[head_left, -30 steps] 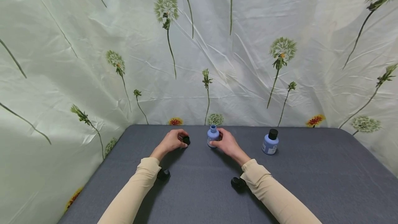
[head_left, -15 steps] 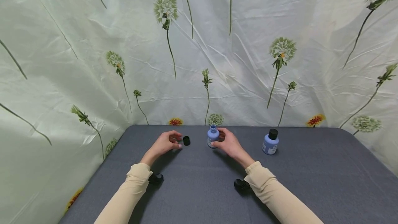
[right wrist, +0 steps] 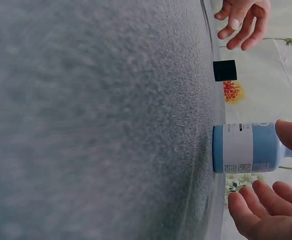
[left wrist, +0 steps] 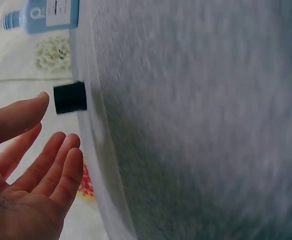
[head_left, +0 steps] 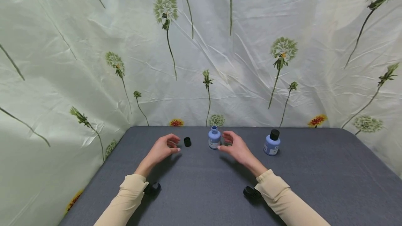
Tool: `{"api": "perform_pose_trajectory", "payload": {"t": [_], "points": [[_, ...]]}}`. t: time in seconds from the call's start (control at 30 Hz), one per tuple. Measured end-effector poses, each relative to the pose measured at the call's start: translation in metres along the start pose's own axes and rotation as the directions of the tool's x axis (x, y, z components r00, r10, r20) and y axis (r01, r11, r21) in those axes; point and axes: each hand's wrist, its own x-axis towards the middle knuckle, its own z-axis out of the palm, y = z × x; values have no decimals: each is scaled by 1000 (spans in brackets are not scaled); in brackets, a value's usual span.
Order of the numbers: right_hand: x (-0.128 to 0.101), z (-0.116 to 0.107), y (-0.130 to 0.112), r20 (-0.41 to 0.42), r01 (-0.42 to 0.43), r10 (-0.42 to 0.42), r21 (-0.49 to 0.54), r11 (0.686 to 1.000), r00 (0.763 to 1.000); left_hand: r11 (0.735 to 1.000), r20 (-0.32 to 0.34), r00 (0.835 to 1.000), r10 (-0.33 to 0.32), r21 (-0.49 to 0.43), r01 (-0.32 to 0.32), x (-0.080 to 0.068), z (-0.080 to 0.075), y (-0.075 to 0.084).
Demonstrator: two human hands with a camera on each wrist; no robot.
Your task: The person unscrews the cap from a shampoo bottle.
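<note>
A small blue bottle (head_left: pixel 214 139) with a white label stands upright near the table's back edge, its threaded neck uncapped. Just right of it is my right hand (head_left: pixel 237 148), fingers relaxed and spread around nothing; in the right wrist view the thumb overlaps the bottle's neck, and the fingers are apart from it. A black cap (head_left: pixel 187 142) rests on the table left of that bottle. My left hand (head_left: pixel 162 148) hovers to the cap's left with fingers loosely bent and holding nothing; the left wrist view shows a gap between thumb and cap (left wrist: pixel 70 98).
A second blue bottle (head_left: pixel 272 143), closed with a black cap, stands farther right. The dark grey table (head_left: pixel 201 187) ends at the back against a white curtain (head_left: pixel 245 62) printed with dandelions. Black wrist devices (head_left: pixel 153 188) sit under both sleeves.
My left hand has let go of the black cap and drawn back left, leaving it on the table. My right hand has released the uncapped bottle and moved slightly right.
</note>
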Motion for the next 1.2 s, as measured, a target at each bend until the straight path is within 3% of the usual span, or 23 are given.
{"api": "perform_pose_trajectory", "payload": {"t": [0.3,0.53,0.87,1.2], "points": [[-21,-11,2,25,32,-33,30,999,999,997,39,996,76,30,-77,-6,14,23],[-41,-22,0,24,17,-18,40,999,1000,984,104,979,173,14,-176,-3,31,38],[-62,-35,-2,49,17,-22,103,995,999,971,149,960,239,-13,-240,-6,49,51],[-78,-49,8,19,-6,4,74,997,1000,958,169,944,285,-85,-274,-5,72,67]]}}
